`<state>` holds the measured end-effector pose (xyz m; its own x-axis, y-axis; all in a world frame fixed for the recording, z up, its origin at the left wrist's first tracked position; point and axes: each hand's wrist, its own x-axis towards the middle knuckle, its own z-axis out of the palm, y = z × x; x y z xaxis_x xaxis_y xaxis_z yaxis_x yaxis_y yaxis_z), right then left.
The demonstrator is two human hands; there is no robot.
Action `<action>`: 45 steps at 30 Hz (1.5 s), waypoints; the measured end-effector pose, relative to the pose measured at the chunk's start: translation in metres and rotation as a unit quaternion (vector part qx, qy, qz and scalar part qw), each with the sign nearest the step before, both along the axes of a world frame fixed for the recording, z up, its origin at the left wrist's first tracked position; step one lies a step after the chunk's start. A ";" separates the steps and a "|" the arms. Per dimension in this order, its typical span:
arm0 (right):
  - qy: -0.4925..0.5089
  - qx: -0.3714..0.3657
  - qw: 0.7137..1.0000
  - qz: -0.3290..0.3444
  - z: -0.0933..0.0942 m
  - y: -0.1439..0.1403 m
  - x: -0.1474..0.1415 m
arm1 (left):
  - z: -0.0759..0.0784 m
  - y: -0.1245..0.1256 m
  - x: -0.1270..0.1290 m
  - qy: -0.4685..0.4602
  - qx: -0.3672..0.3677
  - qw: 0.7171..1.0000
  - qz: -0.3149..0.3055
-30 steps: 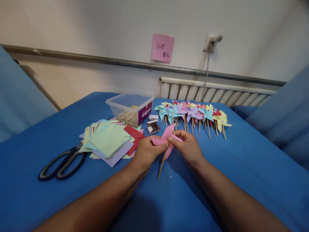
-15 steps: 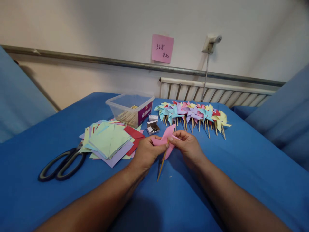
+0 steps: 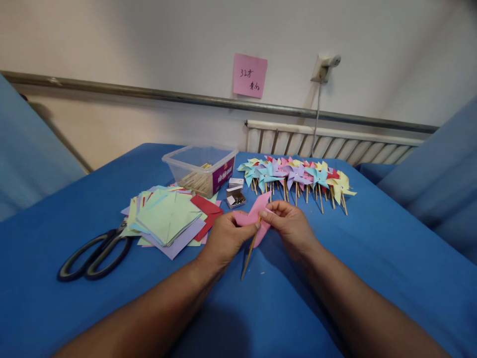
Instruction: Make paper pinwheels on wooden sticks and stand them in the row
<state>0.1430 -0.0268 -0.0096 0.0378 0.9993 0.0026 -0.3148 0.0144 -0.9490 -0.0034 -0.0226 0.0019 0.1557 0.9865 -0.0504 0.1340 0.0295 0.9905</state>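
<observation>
A pink paper pinwheel (image 3: pixel 256 208) is held up between both hands over the blue cloth, with its wooden stick (image 3: pixel 248 258) slanting down to the lower left. My left hand (image 3: pixel 228 236) is closed on it, thumb pressed near where the stick meets the paper. Opposite, my right hand (image 3: pixel 288 223) pinches the pinwheel's right side near the centre, thumb and fingers together. The fingertips cover much of the centre, so any pin there cannot be made out. Just behind the pinwheel sits a small open box (image 3: pixel 236 199) of metal pins.
Left of my hands lies a pile of coloured paper squares (image 3: pixel 169 216), with black-handled scissors (image 3: pixel 95 256) beside it. A clear plastic tub (image 3: pixel 194 171) of wooden sticks stands behind. Several finished pinwheels (image 3: pixel 298 175) lie at the back right. The blue cloth (image 3: pixel 380 258) covers the table.
Almost nothing differs. Both hands keep their hold on the pinwheel, and the stick's lower end has swung very slightly left.
</observation>
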 end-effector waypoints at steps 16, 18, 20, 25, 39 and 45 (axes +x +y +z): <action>0.020 -0.012 1.000 0.000 -0.002 0.000 -0.005 | -0.003 0.003 0.000 -0.052 -0.040 0.998 0.014; 0.015 -0.013 1.000 0.003 -0.003 0.000 -0.005 | -0.002 0.002 -0.001 -0.082 -0.059 0.995 0.000; 0.015 -0.014 1.000 0.005 -0.004 0.000 -0.004 | -0.002 0.002 -0.001 -0.095 -0.070 0.993 -0.009; 0.031 -0.011 0.999 0.013 -0.005 -0.001 -0.005 | -0.002 0.001 -0.001 -0.087 -0.075 0.993 -0.013; -0.051 0.032 0.998 0.014 -0.004 0.007 0.010 | 0.003 0.001 0.001 -0.085 -0.085 0.991 -0.065; -0.054 0.036 0.998 0.022 -0.002 0.007 0.012 | 0.001 0.001 0.001 -0.028 -0.026 0.996 -0.077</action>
<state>0.1547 -0.0203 -0.0119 -0.0099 0.9971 0.0759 -0.2129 0.0721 -0.9744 -0.0025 -0.0219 0.0029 0.3088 0.9470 -0.0883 0.0857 0.0647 0.9942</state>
